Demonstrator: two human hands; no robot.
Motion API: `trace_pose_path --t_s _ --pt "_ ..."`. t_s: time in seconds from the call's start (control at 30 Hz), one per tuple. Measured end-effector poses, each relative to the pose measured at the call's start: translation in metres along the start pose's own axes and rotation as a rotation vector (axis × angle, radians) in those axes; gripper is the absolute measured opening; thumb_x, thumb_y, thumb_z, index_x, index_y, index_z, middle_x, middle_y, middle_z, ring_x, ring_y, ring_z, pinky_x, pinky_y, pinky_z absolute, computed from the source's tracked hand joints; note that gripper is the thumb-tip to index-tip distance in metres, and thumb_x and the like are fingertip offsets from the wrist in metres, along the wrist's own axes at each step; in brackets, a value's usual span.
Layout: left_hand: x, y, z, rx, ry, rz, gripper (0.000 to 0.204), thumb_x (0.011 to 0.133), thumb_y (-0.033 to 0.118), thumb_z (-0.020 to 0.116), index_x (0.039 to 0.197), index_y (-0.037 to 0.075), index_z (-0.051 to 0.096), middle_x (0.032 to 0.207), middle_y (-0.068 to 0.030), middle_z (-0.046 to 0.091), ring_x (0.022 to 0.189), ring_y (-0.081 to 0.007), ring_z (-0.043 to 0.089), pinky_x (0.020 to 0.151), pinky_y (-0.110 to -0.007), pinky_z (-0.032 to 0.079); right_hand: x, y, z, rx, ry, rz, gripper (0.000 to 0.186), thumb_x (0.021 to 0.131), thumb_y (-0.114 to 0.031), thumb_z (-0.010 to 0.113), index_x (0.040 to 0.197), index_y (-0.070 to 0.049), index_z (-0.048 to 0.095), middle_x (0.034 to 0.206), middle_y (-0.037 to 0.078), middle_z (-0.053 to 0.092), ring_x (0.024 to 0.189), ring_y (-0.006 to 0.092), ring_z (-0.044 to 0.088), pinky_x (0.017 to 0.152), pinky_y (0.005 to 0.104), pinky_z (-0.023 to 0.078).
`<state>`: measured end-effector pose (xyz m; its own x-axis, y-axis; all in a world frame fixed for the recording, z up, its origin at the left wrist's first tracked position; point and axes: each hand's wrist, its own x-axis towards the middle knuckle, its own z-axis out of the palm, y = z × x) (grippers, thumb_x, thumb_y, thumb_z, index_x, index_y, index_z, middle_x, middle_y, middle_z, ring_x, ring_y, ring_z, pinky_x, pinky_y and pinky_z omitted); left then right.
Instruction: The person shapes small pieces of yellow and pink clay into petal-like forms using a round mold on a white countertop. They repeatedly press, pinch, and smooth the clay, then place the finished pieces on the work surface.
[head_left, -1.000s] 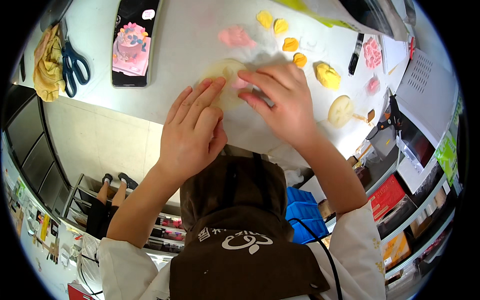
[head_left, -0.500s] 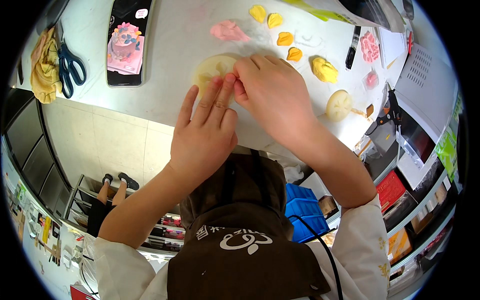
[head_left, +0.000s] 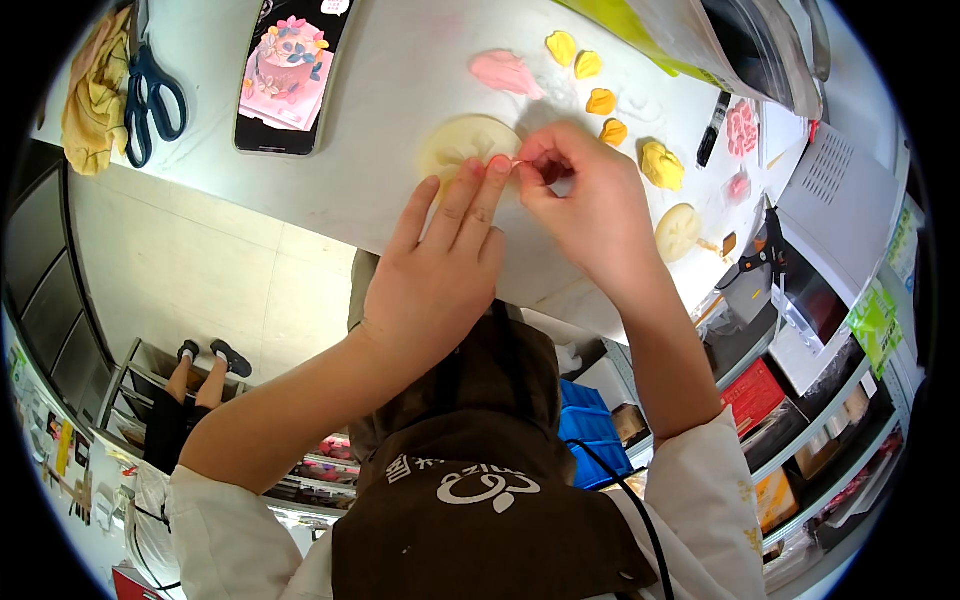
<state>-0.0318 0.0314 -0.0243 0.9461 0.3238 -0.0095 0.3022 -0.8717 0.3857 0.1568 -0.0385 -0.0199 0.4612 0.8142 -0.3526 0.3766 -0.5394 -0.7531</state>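
A round cream-coloured mould [head_left: 455, 135] with a pressed pattern lies on the white tabletop. My left hand [head_left: 430, 285] rests over its near side, fingers stretched out and fingertips on it. At the mould's right edge, my right hand [head_left: 600, 205] pinches a tiny bit of pink paste between thumb and forefinger, right beside the left fingertips. Part of the mould is hidden under my fingers. Beyond it lies a flattened lump of pink paste [head_left: 505, 74]. Several small yellow-orange petals [head_left: 601, 101] run in a line to the right, ending near a yellow paste lump [head_left: 662, 167].
A second, smaller round mould [head_left: 679, 231], a black marker [head_left: 713, 130] and a pink patterned piece [head_left: 742, 130] lie at the right, near a glue gun [head_left: 765, 248]. At the left are a phone [head_left: 290, 85], scissors [head_left: 150, 105] and a yellow cloth [head_left: 95, 110]. A bag [head_left: 690, 40] stands far right.
My right hand has drawn slightly away from the mould, and a bit of pink now shows in its pinch. My left hand stays on the mould. The view has shifted a little.
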Motion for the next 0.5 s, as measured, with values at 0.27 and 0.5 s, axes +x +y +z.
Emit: trace_pose_path --t_s 0.27,0.5 --pt "-0.001 0.0 0.007 -0.079 0.035 0.058 0.009 0.083 0.01 0.069 0.084 0.005 0.061 0.163 -0.0197 0.055 0.15 -0.0327 0.053 0.124 -0.05 0.042 -0.007 -0.003 -0.002 -0.306 0.031 -0.23 0.012 0.096 -0.009 0.075 0.1 -0.002 0.067 0.092 0.016 0.071 0.086 0.0379 0.07 0.073 0.046 0.058" --pt "0.005 0.01 0.005 0.119 -0.03 0.109 0.012 0.087 0.011 0.065 0.089 0.0 0.068 0.156 -0.0283 0.059 0.148 -0.0362 0.055 0.123 -0.049 0.044 0.008 -0.002 -0.021 -0.352 -0.162 -0.294 0.013 0.096 -0.012 0.072 0.097 -0.001 0.064 0.089 0.018 0.068 0.088 0.0412 0.068 0.075 0.0508 0.055"
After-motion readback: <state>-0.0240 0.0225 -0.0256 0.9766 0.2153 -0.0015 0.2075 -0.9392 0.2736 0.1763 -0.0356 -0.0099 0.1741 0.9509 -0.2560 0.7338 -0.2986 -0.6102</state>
